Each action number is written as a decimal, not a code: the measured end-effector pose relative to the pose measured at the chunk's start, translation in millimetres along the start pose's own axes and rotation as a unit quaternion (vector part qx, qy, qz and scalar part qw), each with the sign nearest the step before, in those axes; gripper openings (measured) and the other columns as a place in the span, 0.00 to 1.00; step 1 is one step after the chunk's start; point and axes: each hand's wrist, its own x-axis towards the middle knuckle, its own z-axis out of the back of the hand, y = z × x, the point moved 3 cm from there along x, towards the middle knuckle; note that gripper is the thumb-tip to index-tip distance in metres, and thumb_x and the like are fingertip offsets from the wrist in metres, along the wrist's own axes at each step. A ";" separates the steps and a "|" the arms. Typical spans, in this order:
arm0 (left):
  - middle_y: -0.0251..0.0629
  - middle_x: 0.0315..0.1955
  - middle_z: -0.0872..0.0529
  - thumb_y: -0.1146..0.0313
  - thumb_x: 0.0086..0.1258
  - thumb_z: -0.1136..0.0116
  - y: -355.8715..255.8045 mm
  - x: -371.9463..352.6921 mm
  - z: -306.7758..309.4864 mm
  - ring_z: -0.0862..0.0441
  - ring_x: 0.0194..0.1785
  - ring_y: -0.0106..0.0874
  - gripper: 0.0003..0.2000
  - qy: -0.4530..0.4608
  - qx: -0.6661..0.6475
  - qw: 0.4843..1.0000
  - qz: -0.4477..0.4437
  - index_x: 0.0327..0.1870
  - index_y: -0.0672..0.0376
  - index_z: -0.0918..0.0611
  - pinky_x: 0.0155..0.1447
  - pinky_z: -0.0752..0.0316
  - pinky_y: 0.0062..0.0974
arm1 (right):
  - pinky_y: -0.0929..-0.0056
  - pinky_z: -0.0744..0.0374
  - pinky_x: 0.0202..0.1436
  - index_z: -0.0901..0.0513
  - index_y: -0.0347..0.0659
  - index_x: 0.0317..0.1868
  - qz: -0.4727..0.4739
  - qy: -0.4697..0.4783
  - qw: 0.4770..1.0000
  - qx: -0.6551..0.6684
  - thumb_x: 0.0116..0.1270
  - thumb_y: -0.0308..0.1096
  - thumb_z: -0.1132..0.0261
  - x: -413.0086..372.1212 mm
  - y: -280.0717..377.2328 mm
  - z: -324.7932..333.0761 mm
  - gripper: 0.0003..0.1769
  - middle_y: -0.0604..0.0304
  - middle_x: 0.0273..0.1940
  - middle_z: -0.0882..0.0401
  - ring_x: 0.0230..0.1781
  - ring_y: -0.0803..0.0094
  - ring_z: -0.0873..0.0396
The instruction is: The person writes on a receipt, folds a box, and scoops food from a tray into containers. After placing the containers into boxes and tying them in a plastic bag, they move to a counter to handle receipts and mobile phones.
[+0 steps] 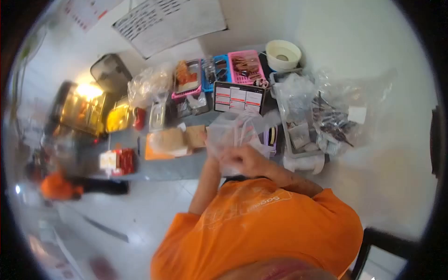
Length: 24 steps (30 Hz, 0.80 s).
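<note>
A clear plastic bag [233,129] is bunched up in front of my chest, over the table's front edge. The fingers of my right hand [246,159] are closed on its lower part. Behind and partly under the film is my left hand [219,147], its fingers blurred by the plastic. Just left of the bag lie a brown cardboard piece [195,136] and a plastic-wrapped brown packet [168,141] on an orange sheet. A tablet [239,99] with red and white panels stands beyond the bag.
Pink [246,66] and blue [216,70] baskets stand behind the tablet. Plastic-bagged goods [331,119] and a grey bin [298,140] are at right. A red-and-white box [117,162] sits at left, near a person in orange [60,186]. A white bowl [283,54] stands behind.
</note>
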 end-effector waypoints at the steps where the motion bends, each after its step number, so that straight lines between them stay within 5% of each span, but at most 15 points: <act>1: 0.47 0.66 0.35 0.36 0.62 0.49 -10.5 4.4 -25.4 0.35 0.66 0.45 0.44 0.082 -0.053 0.995 0.032 0.71 0.59 0.44 0.69 0.40 0.47 | 0.75 0.31 0.24 0.21 0.41 0.46 -0.072 0.175 0.982 -0.019 0.62 0.31 0.34 2.3 18.7 -7.9 0.12 0.60 0.19 0.27 0.17 0.74 0.29; 2: 0.47 0.66 0.35 0.36 0.62 0.49 -18.9 -6.1 -19.6 0.35 0.66 0.45 0.44 0.076 -0.057 0.995 0.011 0.71 0.59 0.44 0.69 0.40 0.47 | 0.74 0.31 0.24 0.21 0.43 0.46 -0.143 0.343 0.928 -0.039 0.61 0.33 0.32 -3.7 27.8 -16.5 0.13 0.59 0.19 0.28 0.18 0.70 0.28; 4: 0.46 0.67 0.38 0.41 0.65 0.47 -27.3 -36.3 6.1 0.33 0.65 0.45 0.43 -0.156 0.201 0.963 0.084 0.72 0.59 0.47 0.68 0.38 0.46 | 0.73 0.30 0.25 0.21 0.45 0.47 -0.124 0.375 0.916 -0.070 0.60 0.38 0.32 -16.6 28.8 -22.0 0.16 0.58 0.19 0.29 0.19 0.68 0.27; 7: 0.48 0.65 0.34 0.45 0.66 0.46 -40.9 -57.3 -6.2 0.30 0.63 0.46 0.41 -0.209 0.301 0.930 -0.024 0.73 0.58 0.48 0.65 0.35 0.43 | 0.70 0.27 0.28 0.23 0.43 0.50 -0.128 0.445 0.882 -0.091 0.58 0.53 0.32 -24.5 30.0 -17.9 0.27 0.60 0.21 0.27 0.22 0.68 0.25; 9: 0.51 0.64 0.33 0.49 0.66 0.45 -52.2 -79.2 -25.1 0.28 0.61 0.47 0.40 -0.209 0.345 0.913 -0.060 0.73 0.57 0.50 0.65 0.35 0.44 | 0.70 0.26 0.45 0.24 0.39 0.55 -0.182 0.361 0.907 0.114 0.60 0.49 0.34 -19.9 34.1 -7.3 0.28 0.58 0.35 0.20 0.37 0.68 0.22; 11: 0.52 0.63 0.32 0.50 0.68 0.46 -54.3 -104.5 -34.5 0.26 0.59 0.47 0.39 -0.143 0.387 0.910 -0.047 0.73 0.57 0.49 0.65 0.35 0.44 | 0.68 0.26 0.48 0.27 0.36 0.58 -0.164 0.014 0.954 0.250 0.63 0.51 0.36 -20.2 9.0 -1.0 0.31 0.61 0.46 0.21 0.46 0.73 0.24; 13: 0.49 0.63 0.31 0.54 0.69 0.46 -52.4 -130.5 -47.5 0.25 0.57 0.43 0.37 -0.153 0.357 0.920 -0.041 0.73 0.58 0.48 0.64 0.34 0.41 | 0.69 0.26 0.50 0.29 0.37 0.59 -0.117 -0.106 0.987 -0.045 0.65 0.50 0.37 4.4 -14.6 -6.2 0.30 0.62 0.50 0.24 0.49 0.72 0.25; 14: 0.47 0.63 0.31 0.58 0.70 0.46 -51.7 -142.1 -52.9 0.24 0.56 0.40 0.35 -0.148 0.328 0.932 -0.028 0.73 0.58 0.47 0.63 0.32 0.37 | 0.69 0.26 0.50 0.29 0.37 0.59 -0.115 -0.104 0.987 -0.040 0.65 0.50 0.37 3.9 -44.8 -21.7 0.30 0.62 0.50 0.24 0.49 0.72 0.25; 15: 0.47 0.63 0.31 0.58 0.70 0.46 -52.3 -154.7 -54.6 0.24 0.56 0.40 0.35 -0.150 0.331 0.931 -0.029 0.73 0.58 0.47 0.63 0.32 0.37 | 0.69 0.28 0.53 0.28 0.38 0.59 -0.275 -0.048 0.935 0.221 0.65 0.50 0.37 -7.6 -96.0 -49.8 0.29 0.59 0.50 0.23 0.49 0.70 0.25; 16: 0.47 0.62 0.29 0.58 0.69 0.46 -53.9 -168.8 -53.4 0.23 0.54 0.39 0.34 -0.158 0.315 0.935 -0.040 0.72 0.59 0.45 0.62 0.31 0.37 | 0.68 0.30 0.57 0.28 0.39 0.59 -0.406 0.014 0.790 0.460 0.65 0.50 0.37 -17.5 -121.6 -76.7 0.29 0.57 0.50 0.22 0.50 0.69 0.24; 18: 0.48 0.60 0.28 0.58 0.69 0.46 -61.1 -207.9 -34.3 0.23 0.53 0.38 0.34 -0.165 0.307 0.936 -0.059 0.72 0.59 0.44 0.61 0.31 0.36 | 0.70 0.28 0.56 0.25 0.39 0.56 -0.375 0.046 0.814 0.440 0.64 0.48 0.36 -22.4 -121.1 -95.6 0.26 0.58 0.48 0.21 0.48 0.70 0.23; 20: 0.46 0.61 0.30 0.61 0.67 0.42 -81.7 -273.4 10.2 0.25 0.56 0.36 0.34 -0.406 0.408 0.808 -0.126 0.70 0.60 0.42 0.59 0.30 0.35 | 0.72 0.27 0.55 0.22 0.39 0.52 -0.344 0.088 0.835 0.421 0.64 0.46 0.35 -2.3 -102.3 -128.8 0.23 0.59 0.46 0.20 0.46 0.71 0.22; 21: 0.46 0.61 0.30 0.61 0.67 0.42 -88.3 -291.1 4.0 0.25 0.56 0.36 0.34 -0.412 0.408 0.804 -0.131 0.70 0.60 0.42 0.59 0.30 0.35 | 0.73 0.26 0.52 0.21 0.38 0.50 -0.320 0.135 0.900 0.263 0.64 0.42 0.35 17.0 -72.0 -142.7 0.20 0.61 0.45 0.19 0.44 0.72 0.22; 23: 0.42 0.63 0.33 0.64 0.61 0.36 -121.3 -342.2 -20.9 0.30 0.61 0.34 0.36 -0.620 0.468 0.513 -0.367 0.68 0.61 0.40 0.60 0.32 0.37 | 0.75 0.24 0.49 0.20 0.38 0.48 -0.272 0.188 0.939 0.099 0.63 0.38 0.35 31.2 -46.9 -182.1 0.16 0.62 0.43 0.19 0.42 0.73 0.22; 24: 0.43 0.66 0.38 0.65 0.55 0.31 -135.0 -367.0 -28.9 0.34 0.65 0.35 0.39 -0.619 0.552 0.426 -0.362 0.67 0.61 0.39 0.63 0.36 0.38 | 0.76 0.24 0.45 0.20 0.37 0.47 -0.247 0.192 0.941 0.126 0.63 0.36 0.36 29.4 -40.7 -203.7 0.15 0.63 0.42 0.19 0.41 0.74 0.22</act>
